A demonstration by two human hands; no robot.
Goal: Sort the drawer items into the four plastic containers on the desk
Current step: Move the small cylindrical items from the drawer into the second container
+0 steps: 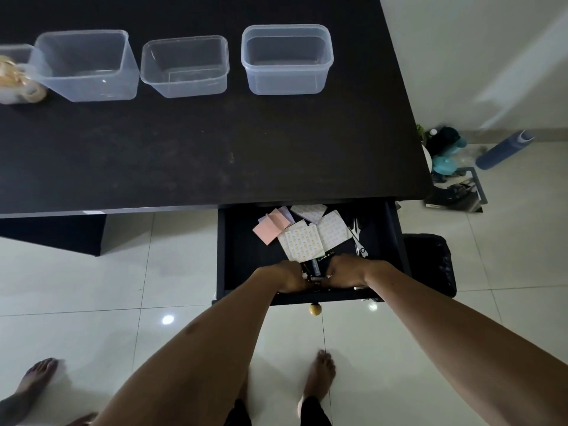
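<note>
**Both hands deep in the drawer, gathering the small stuff**

Left hand and right hand sit close together at the front of the open drawer. Their fingers curl down onto a cluster of small dark items; whether either truly grips them I cannot tell. Behind lie a pink pad, patterned packets and, rightmost, scissors.

On the tabletop the leftmost container holds tape rolls. The second container, third container and fourth container follow.

A two-handed scoop of loose pieces could shed some onto the floor during the lift. A blind sweep might also snag the scissors.
</note>
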